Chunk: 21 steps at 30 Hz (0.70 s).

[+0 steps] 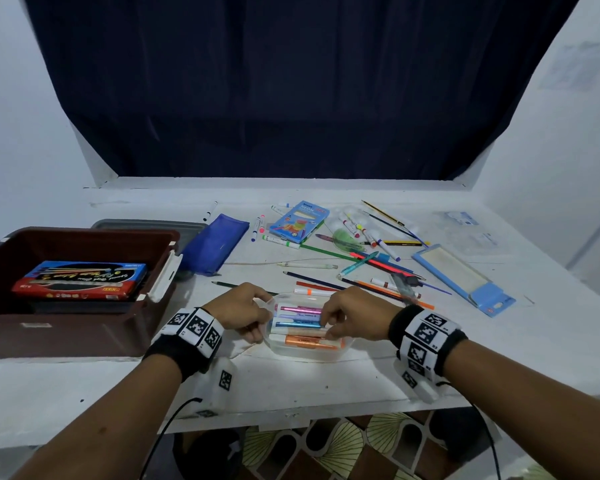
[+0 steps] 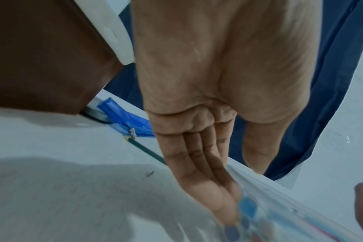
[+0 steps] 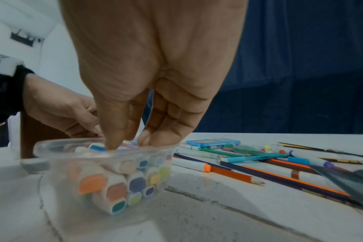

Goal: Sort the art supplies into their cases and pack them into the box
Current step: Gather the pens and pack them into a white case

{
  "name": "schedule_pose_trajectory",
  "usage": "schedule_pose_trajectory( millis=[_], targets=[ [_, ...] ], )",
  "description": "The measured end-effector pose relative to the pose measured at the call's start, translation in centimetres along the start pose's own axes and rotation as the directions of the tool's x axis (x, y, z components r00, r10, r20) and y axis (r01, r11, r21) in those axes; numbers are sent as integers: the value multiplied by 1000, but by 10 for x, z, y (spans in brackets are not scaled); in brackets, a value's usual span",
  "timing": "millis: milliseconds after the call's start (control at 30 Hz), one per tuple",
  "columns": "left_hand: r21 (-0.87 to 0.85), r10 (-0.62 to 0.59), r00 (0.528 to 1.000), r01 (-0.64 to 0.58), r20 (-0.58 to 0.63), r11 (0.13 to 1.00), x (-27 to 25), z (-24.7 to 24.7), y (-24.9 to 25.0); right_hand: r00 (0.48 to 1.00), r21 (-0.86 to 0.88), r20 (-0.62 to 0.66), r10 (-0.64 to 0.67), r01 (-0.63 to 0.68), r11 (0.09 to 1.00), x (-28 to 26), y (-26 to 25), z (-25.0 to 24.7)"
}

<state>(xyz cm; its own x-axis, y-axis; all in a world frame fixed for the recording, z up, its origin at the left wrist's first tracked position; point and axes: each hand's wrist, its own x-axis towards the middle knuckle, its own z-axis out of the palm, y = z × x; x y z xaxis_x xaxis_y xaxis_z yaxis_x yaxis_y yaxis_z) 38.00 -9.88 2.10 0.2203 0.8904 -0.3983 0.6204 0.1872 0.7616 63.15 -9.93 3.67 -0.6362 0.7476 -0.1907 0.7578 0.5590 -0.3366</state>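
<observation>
Starting from the biggest thing, your brown box (image 1: 73, 292) stands at the left of the table (image 1: 326, 386), already with flat cases inside. The clear plastic case (image 3: 106, 170) full of markers (image 1: 302, 325) is before you. It looks light but thin and slippery, so take it by both short ends. Your left hand (image 1: 241, 311) holds its left rim; your right hand (image 1: 355, 315) has a narrow grip, pinching the blue marker. Loose pencils (image 1: 378, 285) lie just behind.
</observation>
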Motion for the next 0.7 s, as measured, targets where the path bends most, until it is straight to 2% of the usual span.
schedule_pose_trajectory(
  millis=[133,267,367,533,700],
  targets=[
    [100,29,998,-23,-58,995,16,-10,9,993,106,-117,19,-7,994,-7,18,-11],
    [149,65,993,-50,-96,988,42,-19,22,975,135,-219,42,-13,991,-4,45,-22],
    [189,101,991,-82,-93,979,64,-23,35,975,136,-216,52,-22,990,2,70,-34],
    [301,143,985,-106,-101,948,107,-32,56,961,103,-214,173,-154,983,14,130,-56],
    [456,133,979,-49,-155,889,147,-40,76,950,76,-199,240,-229,970,42,184,-77]
  ],
)
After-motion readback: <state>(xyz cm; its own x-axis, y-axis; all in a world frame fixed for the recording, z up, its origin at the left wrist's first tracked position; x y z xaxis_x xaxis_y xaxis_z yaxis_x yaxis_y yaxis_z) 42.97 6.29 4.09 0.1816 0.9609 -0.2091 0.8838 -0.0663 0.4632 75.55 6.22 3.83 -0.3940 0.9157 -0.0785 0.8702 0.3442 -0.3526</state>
